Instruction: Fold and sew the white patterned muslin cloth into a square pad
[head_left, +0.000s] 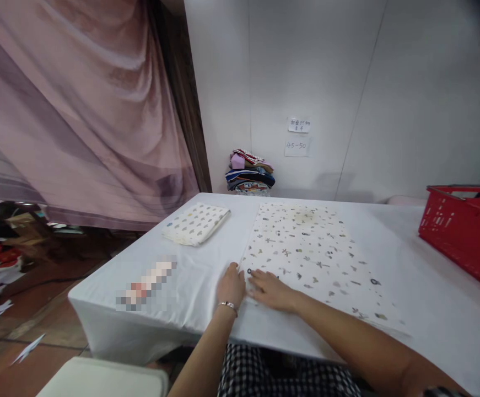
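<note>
A white cloth with small grey and brown printed figures (301, 253) lies spread flat on the table in front of me. At its near left corner, my left hand (231, 288) rests along the edge, fingers pointing forward and apparently holding nothing. My right hand (273, 291) lies flat on the same corner with its fingers extended, close beside the left one. Further left sits a folded cloth with a leaf-like print (198, 225), touched by neither hand.
A white cover drapes the table (206, 270). On the right stands a red plastic basket (463, 231). Folded fabrics (250, 173) are stacked by the wall, near paper notes (296, 146). A blurred-out item (146, 284) lies left; a pale seat (103, 377) is below.
</note>
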### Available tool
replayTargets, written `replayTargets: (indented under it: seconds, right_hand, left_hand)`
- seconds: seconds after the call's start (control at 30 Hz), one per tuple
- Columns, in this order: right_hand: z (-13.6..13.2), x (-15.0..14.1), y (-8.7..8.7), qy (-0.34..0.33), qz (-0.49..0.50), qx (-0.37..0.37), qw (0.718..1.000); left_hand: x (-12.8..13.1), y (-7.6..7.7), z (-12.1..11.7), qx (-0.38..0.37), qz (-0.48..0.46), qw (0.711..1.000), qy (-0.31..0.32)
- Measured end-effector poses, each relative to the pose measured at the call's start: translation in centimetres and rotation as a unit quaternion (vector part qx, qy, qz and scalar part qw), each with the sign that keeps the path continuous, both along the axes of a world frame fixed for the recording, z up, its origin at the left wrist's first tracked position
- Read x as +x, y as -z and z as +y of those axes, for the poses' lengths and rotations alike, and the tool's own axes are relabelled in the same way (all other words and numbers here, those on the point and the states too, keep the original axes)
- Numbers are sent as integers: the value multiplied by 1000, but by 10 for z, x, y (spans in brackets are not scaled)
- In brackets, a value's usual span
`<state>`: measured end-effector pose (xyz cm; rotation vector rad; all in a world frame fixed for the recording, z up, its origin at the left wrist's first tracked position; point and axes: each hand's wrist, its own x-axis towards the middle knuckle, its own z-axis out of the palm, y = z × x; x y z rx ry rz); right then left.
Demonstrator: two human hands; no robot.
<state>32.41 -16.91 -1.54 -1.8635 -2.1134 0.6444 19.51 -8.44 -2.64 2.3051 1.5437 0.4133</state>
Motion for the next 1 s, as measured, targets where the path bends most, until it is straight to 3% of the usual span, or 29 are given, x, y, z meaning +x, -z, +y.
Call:
replayTargets:
  seconds: [0.13, 0.27, 0.43, 0.63, 0.83, 0.9, 1.0]
  right_hand:
    - [34, 18, -11, 97, -27, 54, 993]
    - [64, 29, 0, 183, -75, 42, 979]
    - [77, 23, 18, 125, -72, 41, 989]
    - [81, 20, 17, 103, -80, 46, 990]
    - [56, 40, 13, 17, -66, 63, 996]
    - [33, 55, 9, 0, -58, 47, 997]
    - [-17, 86, 2, 54, -55, 20, 997]
  left_hand:
    - [1, -1, -2, -10, -3, 1000, -16]
    - [-2, 1, 1, -51, -49, 997, -44]
    - [-4, 4, 6, -72, -74, 993, -58]
    - [-3, 5, 8, -69, -64, 994, -51]
    - [-2, 4, 14, -77, -38, 995, -44]
    - [-1, 3, 16, -76, -34, 996, -39]
    - [-1, 3, 19, -78, -31, 996, -30]
